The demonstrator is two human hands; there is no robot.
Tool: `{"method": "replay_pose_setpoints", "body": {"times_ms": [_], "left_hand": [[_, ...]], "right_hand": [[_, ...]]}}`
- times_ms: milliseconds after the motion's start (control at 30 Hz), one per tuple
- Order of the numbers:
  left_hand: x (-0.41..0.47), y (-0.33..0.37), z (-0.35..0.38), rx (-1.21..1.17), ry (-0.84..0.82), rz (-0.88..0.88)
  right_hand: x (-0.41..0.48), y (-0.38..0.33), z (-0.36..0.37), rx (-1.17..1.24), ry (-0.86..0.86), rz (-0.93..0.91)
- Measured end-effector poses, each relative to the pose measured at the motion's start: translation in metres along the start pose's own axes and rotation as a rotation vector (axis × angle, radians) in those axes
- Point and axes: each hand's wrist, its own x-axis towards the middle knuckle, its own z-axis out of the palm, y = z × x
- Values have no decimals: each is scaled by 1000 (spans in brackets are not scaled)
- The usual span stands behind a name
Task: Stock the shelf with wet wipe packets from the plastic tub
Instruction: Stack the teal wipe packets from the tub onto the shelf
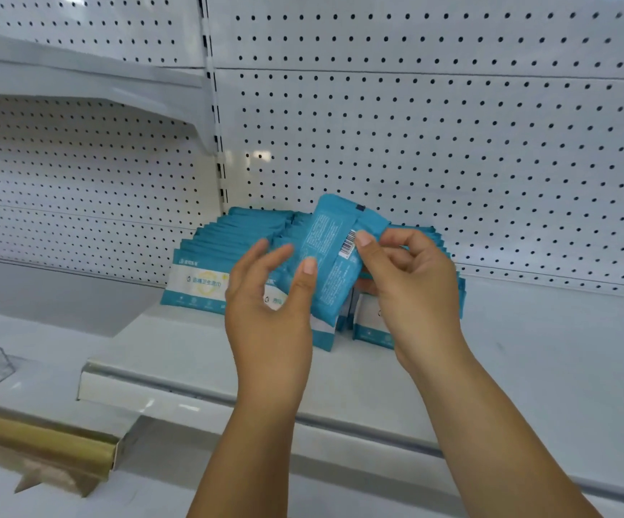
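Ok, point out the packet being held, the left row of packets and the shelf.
held packet (327,237): head view, its teal printed back.
left row of packets (196,282): head view, front packet's white label.
shelf (176,349): head view, bare top surface.

Bright even light; glare spot on pegboard (260,155); edges bowed, soft
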Motion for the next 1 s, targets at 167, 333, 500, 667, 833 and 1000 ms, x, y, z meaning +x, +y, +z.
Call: {"method": "replay_pose_setpoints", "body": {"times_ms": [167, 333, 500, 667, 833, 1000], "left_hand": [[-11, 13, 12, -127, -166, -73], [-13, 16, 15, -300, -144, -210], [-11, 18, 17, -452, -86, -279], [-10, 18, 15, -460, -104, -352], [-8, 16, 13, -404, -136, -342], [-3, 10, 4, -298, -169, -277]], "right_hand": [[-7, -9, -3, 72, -167, -8], [-7, -15, -9, 57, -248, -8], [1, -7, -20, -175, -66, -86], [1, 2, -19, -183, -221, 138], [-1, 2, -20, -142, -243, 83], [-2, 1, -17, 26, -205, 143]]}}
